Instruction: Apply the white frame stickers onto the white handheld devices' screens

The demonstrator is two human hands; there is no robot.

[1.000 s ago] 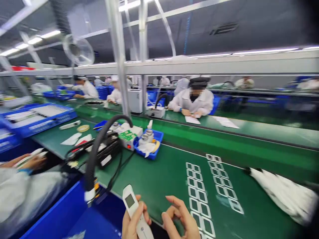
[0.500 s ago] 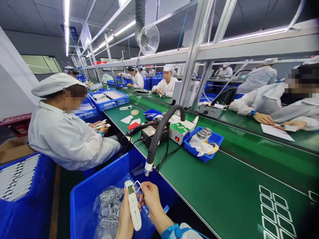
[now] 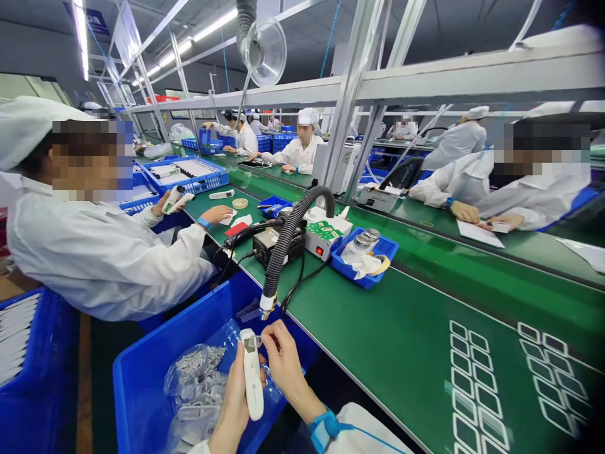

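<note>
My left hand (image 3: 234,388) is wrapped round a slim white handheld device (image 3: 254,391), held upright with its small grey screen toward me. At the screen end, my right hand (image 3: 286,356) pinches a thin, pale rectangular frame (image 3: 258,340) between thumb and fingertips. The frame lies over or against the screen's right edge; whether it touches cannot be told. A blue wrist strap (image 3: 326,429) with a cord circles my right wrist. Just above the device hangs the metal-tipped nozzle (image 3: 266,306) of a black flexible hose.
Below my hands stands a blue bin (image 3: 123,378) with plastic bags (image 3: 196,378) of small parts. On the green bench (image 3: 378,334) are rows of white frames (image 3: 472,384), a blue tray (image 3: 340,268) with jars and tape, and a white box (image 3: 319,249) with a red switch. A co-worker (image 3: 104,252) sits at left.
My right hand has brought the frame down onto or close to the screen area. The view has shifted right. The co-worker at left has stretched a hand onto the bench.
</note>
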